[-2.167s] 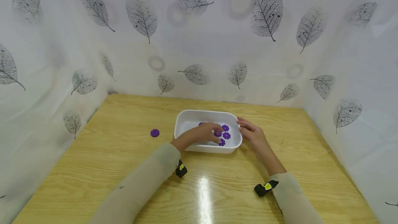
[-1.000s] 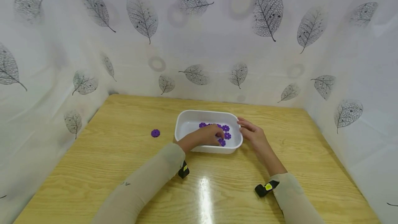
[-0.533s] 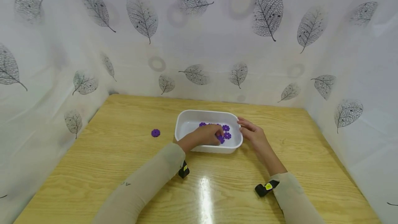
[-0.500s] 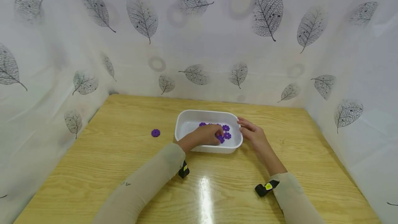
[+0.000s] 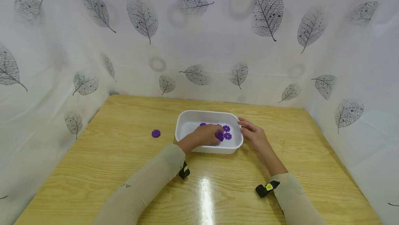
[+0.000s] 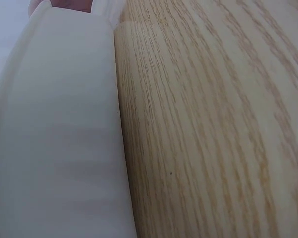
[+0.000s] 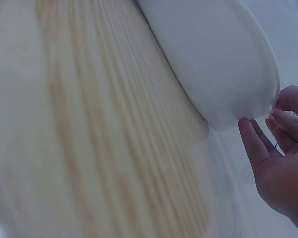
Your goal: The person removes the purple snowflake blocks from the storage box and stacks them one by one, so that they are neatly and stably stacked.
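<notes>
My left hand (image 5: 206,134) reaches into a white plastic tub (image 5: 184,118) on the table and pinches a purple flower-shaped disc (image 5: 220,136), which stands tilted at the fingertips. Several like it, such as one purple disc (image 5: 228,136), lie on the tub's floor, partly hidden behind the hand. At the tub's right end my right hand (image 5: 255,136) rests its extended fingers against the outside. In the right wrist view the fingertips of this hand (image 7: 280,163) touch the end wall and rim. The left wrist view shows mostly the tub's outer side wall (image 6: 64,129).
Left of the tub, a single purple disc (image 5: 156,133) lies on the wooden table (image 5: 131,169). A white leaf-printed curtain (image 5: 199,44) hangs around the back and sides. A small black wrist camera (image 5: 184,171) sits on the left sleeve.
My left fingers have closed on a purple disc near the tub's front and raised it, tilting it up. The right hand and tub have stayed put.
</notes>
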Available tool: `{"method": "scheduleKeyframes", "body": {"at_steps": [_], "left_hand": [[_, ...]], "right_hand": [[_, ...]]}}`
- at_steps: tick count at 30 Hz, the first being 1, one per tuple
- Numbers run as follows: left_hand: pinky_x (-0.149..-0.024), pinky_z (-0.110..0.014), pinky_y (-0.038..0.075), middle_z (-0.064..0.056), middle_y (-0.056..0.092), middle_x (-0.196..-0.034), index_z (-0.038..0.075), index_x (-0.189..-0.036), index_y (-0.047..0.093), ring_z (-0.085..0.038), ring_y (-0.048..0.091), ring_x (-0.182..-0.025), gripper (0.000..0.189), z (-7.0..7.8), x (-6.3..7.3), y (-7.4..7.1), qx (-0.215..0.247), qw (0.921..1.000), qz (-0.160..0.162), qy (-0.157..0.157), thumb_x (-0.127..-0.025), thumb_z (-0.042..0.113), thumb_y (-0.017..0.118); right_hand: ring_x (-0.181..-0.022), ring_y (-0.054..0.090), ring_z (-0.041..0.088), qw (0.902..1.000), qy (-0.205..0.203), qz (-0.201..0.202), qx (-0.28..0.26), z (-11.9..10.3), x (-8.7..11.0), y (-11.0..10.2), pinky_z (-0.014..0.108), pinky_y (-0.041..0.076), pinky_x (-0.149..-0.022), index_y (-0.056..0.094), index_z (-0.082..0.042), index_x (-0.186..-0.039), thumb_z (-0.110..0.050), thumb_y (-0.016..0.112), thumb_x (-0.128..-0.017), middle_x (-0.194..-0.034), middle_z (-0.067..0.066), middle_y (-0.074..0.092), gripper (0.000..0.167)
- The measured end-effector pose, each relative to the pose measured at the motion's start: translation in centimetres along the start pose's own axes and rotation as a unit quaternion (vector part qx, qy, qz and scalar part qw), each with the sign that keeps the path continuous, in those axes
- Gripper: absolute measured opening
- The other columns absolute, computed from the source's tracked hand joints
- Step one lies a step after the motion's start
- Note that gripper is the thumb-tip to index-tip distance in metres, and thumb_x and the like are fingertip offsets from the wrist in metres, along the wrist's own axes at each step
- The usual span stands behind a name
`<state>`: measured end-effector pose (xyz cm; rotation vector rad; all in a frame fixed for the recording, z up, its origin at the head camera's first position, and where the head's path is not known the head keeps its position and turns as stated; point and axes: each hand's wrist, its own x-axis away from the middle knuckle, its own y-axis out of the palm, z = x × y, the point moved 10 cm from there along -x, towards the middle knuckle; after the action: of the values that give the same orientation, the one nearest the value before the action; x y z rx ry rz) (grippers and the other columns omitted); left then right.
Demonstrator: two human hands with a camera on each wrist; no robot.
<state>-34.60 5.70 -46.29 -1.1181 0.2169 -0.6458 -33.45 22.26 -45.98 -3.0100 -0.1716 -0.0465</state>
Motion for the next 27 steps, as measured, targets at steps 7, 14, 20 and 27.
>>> {"method": "scheduleKeyframes", "body": {"at_steps": [7,14,20,27], "left_hand": [[-0.096,-0.032,0.052,0.002,0.070,-0.119,0.019,-0.130,0.066,-0.014,0.065,-0.107,0.043,0.0,0.1,-0.3,0.011,0.9999,0.005,0.001,-0.089,0.028,0.076],[-0.100,-0.035,0.050,0.000,0.068,-0.120,0.016,-0.126,0.068,-0.016,0.063,-0.111,0.041,0.2,0.6,-2.2,0.073,0.9965,0.040,0.010,-0.088,0.027,0.078],[-0.103,-0.036,0.049,-0.002,0.068,-0.120,0.013,-0.126,0.066,-0.018,0.062,-0.112,0.041,-0.1,1.5,-4.0,0.121,0.9900,0.068,0.024,-0.088,0.023,0.078],[-0.096,-0.036,0.051,-0.001,0.067,-0.116,0.014,-0.127,0.065,-0.015,0.061,-0.105,0.040,-1.2,4.0,-6.1,0.163,0.9809,0.105,0.012,-0.091,0.027,0.076]], "right_hand": [[-0.142,0.044,0.027,1.0000,0.003,0.000,-0.002,0.0,0.0,0.0,0.016,0.050,-0.096,0.055,0.000,-0.141,-0.014,0.060,-0.100,-0.159,0.003,0.042,0.043],[-0.143,0.043,0.027,1.0000,0.003,-0.002,-0.001,0.0,0.0,0.1,0.016,0.050,-0.096,0.054,0.000,-0.142,-0.013,0.059,-0.101,-0.160,0.004,0.041,0.043],[-0.143,0.043,0.026,1.0000,0.005,-0.003,0.003,0.0,-0.2,0.2,0.016,0.050,-0.096,0.055,-0.002,-0.141,-0.014,0.060,-0.100,-0.160,0.002,0.041,0.043],[-0.146,0.039,0.022,0.9998,0.008,0.003,0.016,0.3,-0.1,-0.2,0.014,0.049,-0.096,0.057,-0.004,-0.140,-0.014,0.061,-0.100,-0.160,-0.002,0.042,0.041]]}}
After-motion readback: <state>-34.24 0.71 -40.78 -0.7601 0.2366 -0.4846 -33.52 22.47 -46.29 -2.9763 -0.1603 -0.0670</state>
